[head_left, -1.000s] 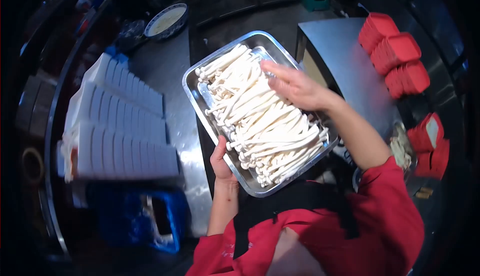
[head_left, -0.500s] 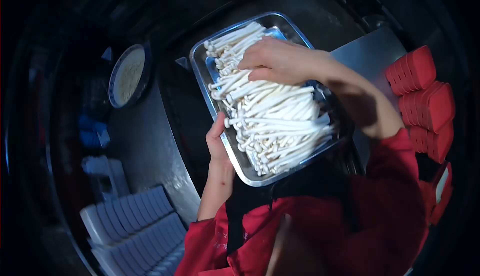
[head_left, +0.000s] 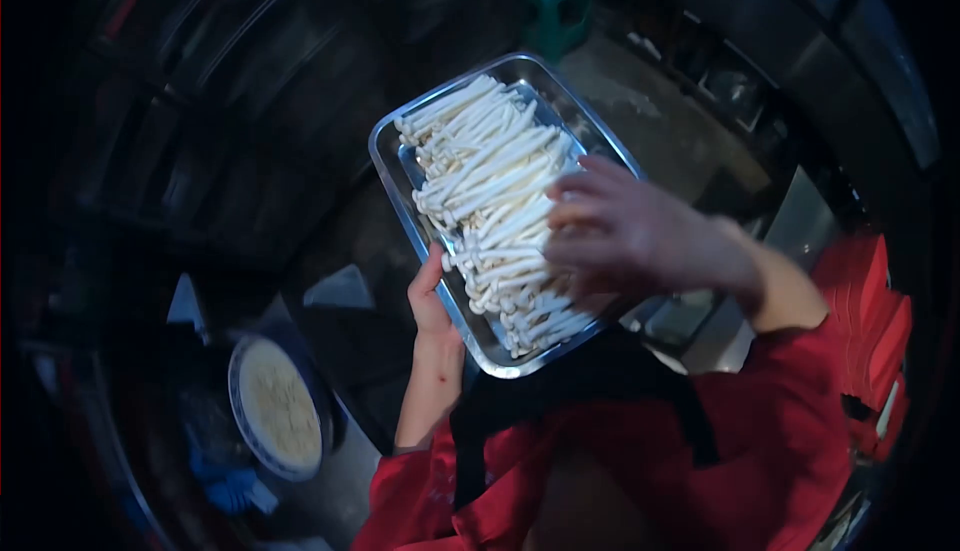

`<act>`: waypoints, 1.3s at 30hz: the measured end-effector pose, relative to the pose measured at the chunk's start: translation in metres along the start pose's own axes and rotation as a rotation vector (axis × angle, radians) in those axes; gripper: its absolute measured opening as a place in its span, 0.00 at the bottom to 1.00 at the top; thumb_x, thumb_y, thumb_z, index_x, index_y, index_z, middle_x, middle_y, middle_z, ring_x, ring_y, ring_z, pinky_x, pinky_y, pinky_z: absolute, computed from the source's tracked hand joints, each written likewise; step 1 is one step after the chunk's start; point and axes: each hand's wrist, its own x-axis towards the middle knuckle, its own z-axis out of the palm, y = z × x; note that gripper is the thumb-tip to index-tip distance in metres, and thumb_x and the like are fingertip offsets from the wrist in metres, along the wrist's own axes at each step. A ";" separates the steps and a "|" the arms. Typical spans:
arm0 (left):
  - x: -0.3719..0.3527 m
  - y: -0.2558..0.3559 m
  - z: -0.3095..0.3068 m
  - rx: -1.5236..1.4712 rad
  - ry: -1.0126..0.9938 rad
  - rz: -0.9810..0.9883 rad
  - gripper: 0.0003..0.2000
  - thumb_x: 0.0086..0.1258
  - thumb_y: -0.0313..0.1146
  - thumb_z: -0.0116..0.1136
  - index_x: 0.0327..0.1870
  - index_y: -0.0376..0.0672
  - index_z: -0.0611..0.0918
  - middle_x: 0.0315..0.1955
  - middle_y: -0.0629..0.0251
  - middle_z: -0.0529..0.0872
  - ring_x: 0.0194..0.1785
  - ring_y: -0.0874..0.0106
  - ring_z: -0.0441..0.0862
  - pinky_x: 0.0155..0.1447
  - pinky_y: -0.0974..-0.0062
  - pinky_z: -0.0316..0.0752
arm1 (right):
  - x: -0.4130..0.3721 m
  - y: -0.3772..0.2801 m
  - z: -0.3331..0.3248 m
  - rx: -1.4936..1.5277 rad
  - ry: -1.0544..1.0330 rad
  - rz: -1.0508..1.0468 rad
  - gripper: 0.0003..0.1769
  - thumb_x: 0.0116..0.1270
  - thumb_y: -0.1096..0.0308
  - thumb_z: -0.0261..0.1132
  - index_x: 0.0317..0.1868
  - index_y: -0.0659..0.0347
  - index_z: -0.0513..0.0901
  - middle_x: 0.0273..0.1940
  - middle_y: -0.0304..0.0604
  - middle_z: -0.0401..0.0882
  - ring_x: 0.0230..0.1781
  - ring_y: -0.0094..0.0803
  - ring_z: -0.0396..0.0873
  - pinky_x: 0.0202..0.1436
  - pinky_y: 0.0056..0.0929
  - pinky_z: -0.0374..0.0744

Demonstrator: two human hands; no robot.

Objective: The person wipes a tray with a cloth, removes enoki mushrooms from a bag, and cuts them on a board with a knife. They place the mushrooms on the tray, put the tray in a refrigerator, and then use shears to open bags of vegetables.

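Note:
A rectangular steel tray [head_left: 548, 91] is held up in front of me, tilted in the view. Rows of long white thin-stemmed mushrooms [head_left: 490, 176] lie in it, their small caps mostly toward the left. My left hand [head_left: 432, 306] grips the tray's left edge, with the thumb over the rim. Over the right side of the mushrooms is my right hand [head_left: 640, 236], blurred, its fingers apart and curved along the stem ends. Whether it touches them is hard to tell.
A round tub with pale contents [head_left: 282, 411] stands at the lower left beside a blue item [head_left: 230, 486]. A green stool [head_left: 550, 6] is on the floor ahead. Stacked red baskets [head_left: 865, 301] are at the right, near a metal surface [head_left: 800, 216].
My right hand has moved from the upper rows to the right side of the mushrooms, and the upper rows lie uncovered. The view has turned; the tub appears lower and the stool shows fully.

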 end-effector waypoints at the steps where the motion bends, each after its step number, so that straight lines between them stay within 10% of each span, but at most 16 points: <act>1: 0.000 0.000 0.006 -0.005 -0.009 0.015 0.26 0.70 0.44 0.42 0.63 0.36 0.64 0.60 0.51 0.69 0.60 0.55 0.70 0.64 0.57 0.64 | -0.006 -0.002 0.003 -0.009 -0.004 -0.016 0.12 0.52 0.66 0.64 0.38 0.58 0.77 0.35 0.42 0.72 0.44 0.38 0.71 0.49 0.38 0.71; 14: -0.005 0.012 -0.011 -0.050 -0.055 -0.143 0.29 0.69 0.47 0.41 0.65 0.36 0.62 0.61 0.51 0.68 0.62 0.55 0.67 0.67 0.56 0.59 | 0.024 0.013 0.033 -0.164 0.110 0.092 0.05 0.46 0.69 0.59 0.22 0.60 0.72 0.26 0.41 0.69 0.34 0.37 0.72 0.44 0.34 0.70; 23: 0.021 0.028 -0.001 -0.023 -0.144 -0.043 0.27 0.68 0.45 0.44 0.64 0.38 0.64 0.60 0.54 0.70 0.61 0.58 0.69 0.65 0.59 0.61 | 0.036 0.029 0.004 0.026 0.115 0.040 0.22 0.55 0.57 0.67 0.42 0.67 0.78 0.36 0.49 0.76 0.44 0.43 0.72 0.50 0.39 0.69; 34: -0.012 -0.001 -0.029 -0.080 -0.303 -0.003 0.29 0.68 0.46 0.44 0.65 0.37 0.62 0.62 0.51 0.67 0.63 0.55 0.66 0.67 0.57 0.58 | 0.024 -0.045 0.018 -0.255 -0.174 0.030 0.12 0.56 0.60 0.66 0.35 0.58 0.80 0.36 0.41 0.78 0.49 0.38 0.72 0.56 0.41 0.66; 39: -0.018 -0.003 -0.032 -0.121 -0.447 0.051 0.27 0.68 0.45 0.43 0.64 0.37 0.65 0.60 0.53 0.69 0.61 0.55 0.68 0.66 0.58 0.60 | -0.023 -0.058 0.011 -0.218 0.504 0.376 0.13 0.57 0.66 0.66 0.40 0.63 0.79 0.31 0.46 0.78 0.30 0.37 0.77 0.33 0.30 0.76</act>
